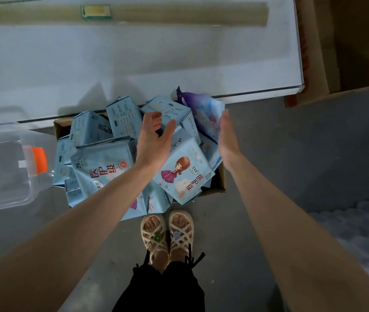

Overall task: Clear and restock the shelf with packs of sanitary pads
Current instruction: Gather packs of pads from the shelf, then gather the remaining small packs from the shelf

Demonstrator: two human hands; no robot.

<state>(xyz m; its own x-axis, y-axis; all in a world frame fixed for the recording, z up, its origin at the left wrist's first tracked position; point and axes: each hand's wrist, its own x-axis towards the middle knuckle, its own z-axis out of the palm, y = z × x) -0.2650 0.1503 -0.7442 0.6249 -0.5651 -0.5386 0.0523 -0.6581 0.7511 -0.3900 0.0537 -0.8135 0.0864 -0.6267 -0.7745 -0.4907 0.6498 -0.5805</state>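
Note:
Several light-blue packs of sanitary pads [102,167] are heaped in a cardboard box [220,176] on the floor in front of my feet. One pack with a cartoon girl [182,174] lies on top at the right, and a purple-and-blue pack [201,113] sticks up at the back. My left hand [154,140] hovers above the heap, palm turned right, fingers loosely bent and holding nothing. My right hand [226,131] is held edge-on, fingers straight, just right of the purple pack. The white shelf board [134,64] above the box is bare.
A clear plastic bin with an orange latch [38,159] sits at the left under the shelf edge. A price-tag strip [95,11] runs along the shelf's far side. Brown cardboard [314,52] stands at the right. Wrapped packages [363,233] lie at lower right.

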